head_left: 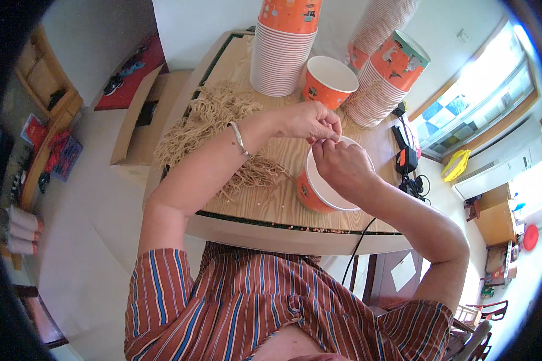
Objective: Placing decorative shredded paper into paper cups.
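My left hand [310,122], with a bracelet [239,139] on its wrist, and my right hand [343,165] meet fingertip to fingertip. Both are closed in a pinch; what lies between the fingers is too small to make out. Below them stands an orange and white paper bucket [310,194], partly covered by my right hand. Tangled beige strings [193,129] are heaped to the left of my hands. A smaller bunch of brownish strings [256,174] lies under my left forearm, close to the bucket.
A tall stack of paper buckets [280,63] rises at the back of the wooden table [295,219]. Beside it are a single bucket [331,73] and a leaning stack [382,90]. Black adapters and cables [407,161] lie at the right edge. A cardboard box [147,129] stands left.
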Action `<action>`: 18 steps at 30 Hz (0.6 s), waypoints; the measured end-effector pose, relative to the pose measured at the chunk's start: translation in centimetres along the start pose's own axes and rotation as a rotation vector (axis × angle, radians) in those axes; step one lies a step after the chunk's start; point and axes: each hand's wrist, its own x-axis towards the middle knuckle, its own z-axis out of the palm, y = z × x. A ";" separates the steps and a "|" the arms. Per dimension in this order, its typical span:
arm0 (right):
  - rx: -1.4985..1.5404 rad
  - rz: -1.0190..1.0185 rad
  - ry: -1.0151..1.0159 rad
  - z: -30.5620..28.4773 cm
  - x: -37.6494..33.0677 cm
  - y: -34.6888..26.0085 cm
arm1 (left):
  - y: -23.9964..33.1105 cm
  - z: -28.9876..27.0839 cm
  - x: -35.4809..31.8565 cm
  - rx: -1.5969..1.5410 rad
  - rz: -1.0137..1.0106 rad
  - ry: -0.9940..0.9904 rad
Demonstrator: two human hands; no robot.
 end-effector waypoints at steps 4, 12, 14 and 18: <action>-0.045 0.029 -0.014 -0.2 0.4 -0.3 | 0.6 -0.2 0.2 -0.001 -0.026 -0.022; 0.551 0.383 -0.194 1.4 1.4 1.4 | -1.3 0.6 -0.1 0.166 0.162 0.204; 0.819 0.457 -0.207 2.9 1.4 2.4 | -1.8 1.1 -0.8 0.159 0.195 0.307; 1.830 0.771 -0.436 2.9 0.9 3.7 | -1.3 2.9 -3.3 0.342 0.302 0.594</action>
